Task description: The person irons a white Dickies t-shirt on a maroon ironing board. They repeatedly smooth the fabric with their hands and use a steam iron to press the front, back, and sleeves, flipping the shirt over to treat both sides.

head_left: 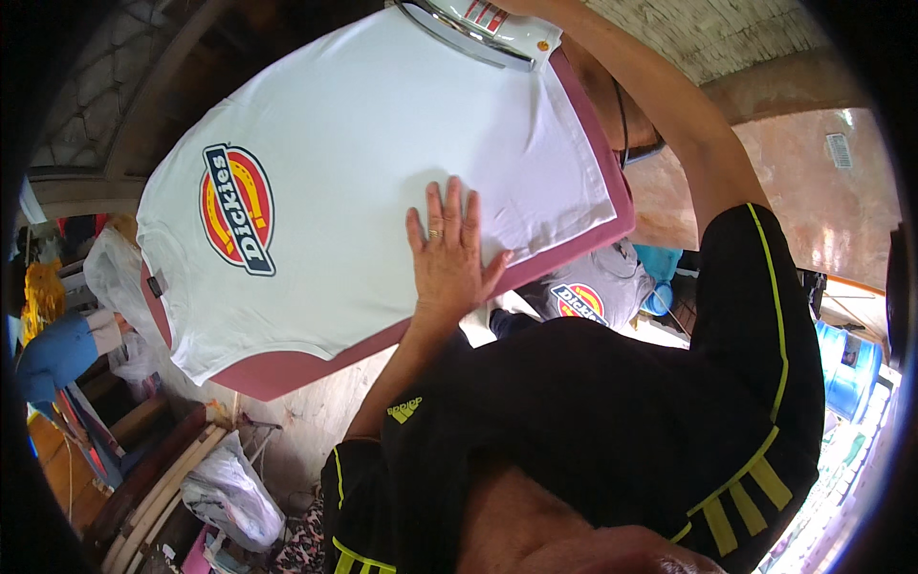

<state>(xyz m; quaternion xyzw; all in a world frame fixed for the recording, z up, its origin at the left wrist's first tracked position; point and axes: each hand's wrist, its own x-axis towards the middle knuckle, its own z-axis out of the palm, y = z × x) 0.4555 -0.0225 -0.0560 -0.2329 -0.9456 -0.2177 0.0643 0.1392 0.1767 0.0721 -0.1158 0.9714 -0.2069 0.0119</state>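
Head view, from the left edge inward: a person in a blue top (53, 354) stands low at the left rim, with clear plastic bags (110, 273) just beside them, and further down a white plastic bag (229, 493) lies among wooden slats (158, 497) on the floor. Above these, a white T-shirt (382, 143) is spread flat, chest up, on a dull-pink padded ironing board (287, 368) whose edge shows as a band along the shirt's lower hem and right side. A round red, yellow and dark-blue badge (237, 209) is printed on the shirt's left part, and a small dark tag (154, 285) sits at the shirt's left edge. Near the middle, the left hand (448, 253) lies palm down on the shirt's lower part, fingers spread wide and flat, a ring on one finger, holding nothing, the thumb reaching towards the board's pink edge. At the top, a white iron with a metal rim (478, 29) rests on the shirt's upper end; the right arm (669, 115) stretches up to it, but the right hand is cut off by the frame's top, so its grip cannot be told. Below the board to the right, a grey T-shirt with a like badge (588, 292) lies beside a blue bucket (660, 277), and a blue barrel (856, 368) stands at the far right.
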